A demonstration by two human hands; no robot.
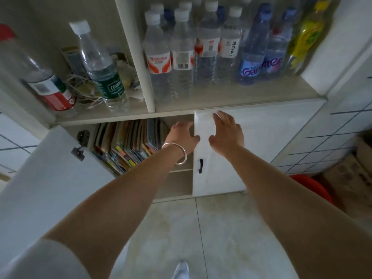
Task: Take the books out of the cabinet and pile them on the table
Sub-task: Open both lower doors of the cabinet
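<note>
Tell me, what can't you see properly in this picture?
- Head view, books: titles blurred, too small.
- Left hand: fingertips hidden behind the right door.
- Behind that shut door: unseen.
- Table: out of frame.
- Back-row bottles: blocked by front ones.

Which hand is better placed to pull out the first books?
Probably the left hand: it reaches into the open compartment beside the books. The right hand lies flat on the shut right door, away from them.
</note>
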